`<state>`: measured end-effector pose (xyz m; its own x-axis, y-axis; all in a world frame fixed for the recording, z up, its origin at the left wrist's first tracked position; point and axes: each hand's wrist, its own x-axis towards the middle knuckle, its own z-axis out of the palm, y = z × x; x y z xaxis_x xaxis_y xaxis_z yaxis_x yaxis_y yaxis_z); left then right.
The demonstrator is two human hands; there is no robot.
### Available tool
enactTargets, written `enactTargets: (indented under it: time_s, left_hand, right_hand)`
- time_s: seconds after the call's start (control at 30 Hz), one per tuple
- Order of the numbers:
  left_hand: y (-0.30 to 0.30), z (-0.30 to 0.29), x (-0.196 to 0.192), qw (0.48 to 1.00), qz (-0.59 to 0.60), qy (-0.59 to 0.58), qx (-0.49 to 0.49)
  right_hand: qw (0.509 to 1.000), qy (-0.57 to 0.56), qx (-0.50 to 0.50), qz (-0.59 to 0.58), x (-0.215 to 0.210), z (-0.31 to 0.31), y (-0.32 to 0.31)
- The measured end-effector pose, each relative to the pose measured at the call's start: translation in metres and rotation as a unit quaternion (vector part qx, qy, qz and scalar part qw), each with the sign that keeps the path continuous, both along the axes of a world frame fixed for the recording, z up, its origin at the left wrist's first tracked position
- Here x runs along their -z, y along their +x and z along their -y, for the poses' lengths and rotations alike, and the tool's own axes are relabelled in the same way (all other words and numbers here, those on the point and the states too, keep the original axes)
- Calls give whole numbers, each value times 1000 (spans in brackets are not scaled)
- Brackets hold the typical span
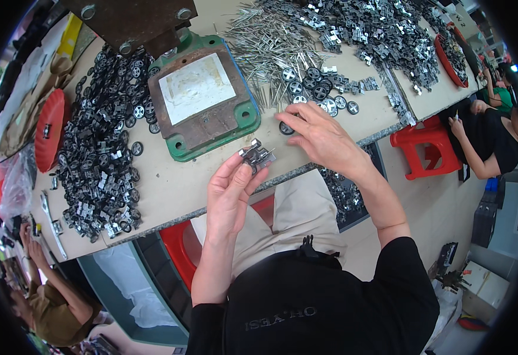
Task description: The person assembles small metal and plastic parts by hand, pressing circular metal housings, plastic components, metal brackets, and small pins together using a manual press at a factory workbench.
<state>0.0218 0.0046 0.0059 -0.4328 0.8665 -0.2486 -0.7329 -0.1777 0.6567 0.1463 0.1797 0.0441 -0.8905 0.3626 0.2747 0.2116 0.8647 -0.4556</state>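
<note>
Just in front of the table edge, my left hand [229,192] pinches a small shiny metal bracket [255,155] between thumb and fingers. A thin pin [269,152] sticks out of its right side. To the right, my right hand [327,139] has its thumb and index finger around a small black wheel [285,128] at the table top. Loose wheels with silver spokes [318,92] lie just beyond that hand. Behind them spreads a heap of thin metal pins [268,50].
A green press base [247,121] with a white plate stands left of centre. Left of it lies a long heap of wheeled brackets [93,171], beside a red tray [52,130] and a wrench [52,216]. Metal brackets [383,35] cover the far right. Other people sit at both sides.
</note>
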Motion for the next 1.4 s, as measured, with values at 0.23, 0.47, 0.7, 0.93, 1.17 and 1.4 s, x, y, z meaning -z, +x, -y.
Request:
enactTargets:
  time_s: [0.23, 0.47, 0.7, 0.93, 1.17, 1.4]
  left_hand:
    - [0, 0, -1, 1000, 5, -5, 1]
    - [1, 0, -2, 1000, -3, -4, 8]
    - [0, 0, -4, 1000, -10, -3, 10]
    - [-1, 0, -2, 1000, -3, 6, 12]
    - [-2, 0, -2, 1000, 15, 1, 14]
    - [1, 0, -2, 1000, -4, 7, 4]
  right_hand:
    - [996, 51, -49, 48, 4, -7, -2]
    - [996, 43, -59, 53, 3, -6, -8]
    - [993, 48, -83, 68, 4, -6, -11]
    - [995, 53, -68, 46, -3, -2, -16]
    - [856, -506, -84, -60, -1, 6, -1]
    - [813, -568, -94, -84, 3, 9, -1]
